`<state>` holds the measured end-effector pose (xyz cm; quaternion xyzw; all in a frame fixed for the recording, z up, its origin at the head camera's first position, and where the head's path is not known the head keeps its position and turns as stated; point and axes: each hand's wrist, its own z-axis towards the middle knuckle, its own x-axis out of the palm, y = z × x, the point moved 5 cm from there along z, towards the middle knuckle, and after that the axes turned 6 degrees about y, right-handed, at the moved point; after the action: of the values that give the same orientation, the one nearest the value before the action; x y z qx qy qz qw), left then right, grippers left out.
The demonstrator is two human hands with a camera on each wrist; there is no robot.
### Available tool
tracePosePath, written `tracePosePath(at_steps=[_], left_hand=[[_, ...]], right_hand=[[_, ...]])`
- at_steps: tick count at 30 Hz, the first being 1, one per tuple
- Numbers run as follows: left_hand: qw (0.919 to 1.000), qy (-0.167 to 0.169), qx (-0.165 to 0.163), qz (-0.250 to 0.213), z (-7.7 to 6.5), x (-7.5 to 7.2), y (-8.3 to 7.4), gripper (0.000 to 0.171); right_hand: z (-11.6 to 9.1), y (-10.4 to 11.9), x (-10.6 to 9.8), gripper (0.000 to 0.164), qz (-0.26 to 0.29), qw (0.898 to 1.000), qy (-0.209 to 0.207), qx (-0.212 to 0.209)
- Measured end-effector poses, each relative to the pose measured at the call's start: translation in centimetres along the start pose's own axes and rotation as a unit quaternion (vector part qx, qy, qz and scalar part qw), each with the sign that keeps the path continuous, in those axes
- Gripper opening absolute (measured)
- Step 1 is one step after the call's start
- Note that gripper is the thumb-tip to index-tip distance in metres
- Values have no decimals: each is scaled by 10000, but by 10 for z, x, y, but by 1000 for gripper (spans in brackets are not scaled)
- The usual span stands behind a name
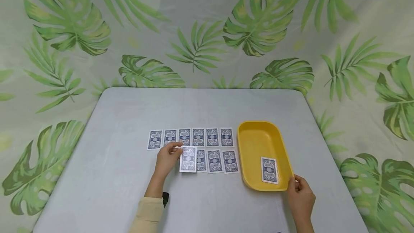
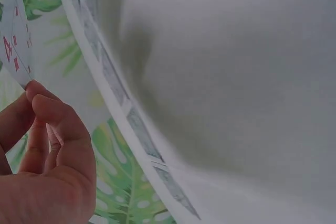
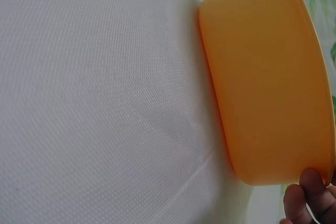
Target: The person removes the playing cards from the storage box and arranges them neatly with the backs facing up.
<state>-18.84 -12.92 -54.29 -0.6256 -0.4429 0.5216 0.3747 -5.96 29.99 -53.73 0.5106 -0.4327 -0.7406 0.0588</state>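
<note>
My left hand (image 1: 167, 160) pinches a playing card (image 1: 188, 159) by its upper left corner, patterned blue back up in the head view. The left wrist view shows the underside of this card (image 2: 17, 40), with a red 4 and red pips. It overlaps the left end of the nearer row of face-down cards. My right hand (image 1: 301, 197) grips the near right corner of a yellow plastic tub (image 1: 250, 143), fingertips (image 3: 315, 187) against its outer wall and rim. One face-down card (image 1: 269, 170) lies inside the tub.
Two rows of face-down cards lie left of the tub; the far row (image 1: 198, 137) holds several, the nearer one (image 1: 214, 161) shows three on the table. A white cloth covers the table (image 1: 207, 107). Behind it hangs a leaf-patterned cloth (image 1: 200, 46).
</note>
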Motion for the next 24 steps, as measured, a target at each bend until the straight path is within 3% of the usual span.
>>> tracePosePath(at_steps=[9,24], left_hand=[[9988,-109,-175,433,3,-8,21,20],[9954,-14,-513,806,7,-10,29,21]], right_hand=[[-2,-2,-1,26,-6,10000,0,54],[0,-1,0,28,43,9998,71,166]])
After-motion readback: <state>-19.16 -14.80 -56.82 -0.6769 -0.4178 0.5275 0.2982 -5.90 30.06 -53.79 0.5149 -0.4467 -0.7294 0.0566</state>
